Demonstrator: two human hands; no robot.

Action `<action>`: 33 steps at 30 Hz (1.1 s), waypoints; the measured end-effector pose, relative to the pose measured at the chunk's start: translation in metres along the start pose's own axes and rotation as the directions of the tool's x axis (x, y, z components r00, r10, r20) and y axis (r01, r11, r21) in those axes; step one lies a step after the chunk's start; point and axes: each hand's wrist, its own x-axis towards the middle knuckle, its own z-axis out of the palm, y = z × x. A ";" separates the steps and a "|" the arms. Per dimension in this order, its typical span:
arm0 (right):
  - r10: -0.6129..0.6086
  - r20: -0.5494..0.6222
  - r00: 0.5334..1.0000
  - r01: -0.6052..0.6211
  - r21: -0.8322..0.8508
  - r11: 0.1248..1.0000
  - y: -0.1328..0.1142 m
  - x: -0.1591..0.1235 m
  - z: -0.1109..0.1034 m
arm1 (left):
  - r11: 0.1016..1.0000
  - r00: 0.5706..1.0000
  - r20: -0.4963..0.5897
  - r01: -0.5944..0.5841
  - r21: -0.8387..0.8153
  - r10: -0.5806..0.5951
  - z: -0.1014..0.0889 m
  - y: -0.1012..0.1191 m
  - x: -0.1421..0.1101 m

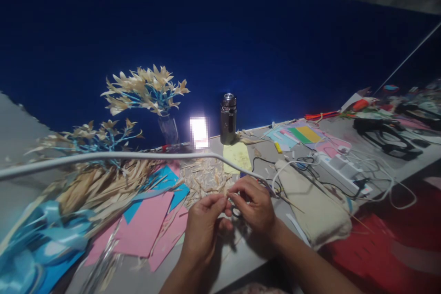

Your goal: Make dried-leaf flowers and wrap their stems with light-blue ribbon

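Note:
My left hand [204, 220] and my right hand [253, 204] meet at the table's near edge, fingertips pinched together around something small and pale, like a thin straw strip; I cannot make it out. A dark ring shape, maybe a scissors handle, shows under my right fingers. Just beyond my hands lies a heap of straw clippings [203, 177]. Pink paper sheets [148, 227] and a blue sheet [165, 183] lie to the left of my hands.
A vase with straw flowers on blue stems [148, 88] stands at the back, beside a metal flask [228, 118]. Dried leaves [99, 188] and blue ribbon [41, 239] lie at left. A beige cloth [317, 202], power strip [341, 167], cables and coloured papers [303, 134] lie right.

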 end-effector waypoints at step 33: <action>0.371 0.173 0.912 -0.408 0.315 0.857 0.001 -0.006 0.000 | 0.988 0.978 0.182 -0.083 -0.129 0.106 -0.019 -0.029 0.015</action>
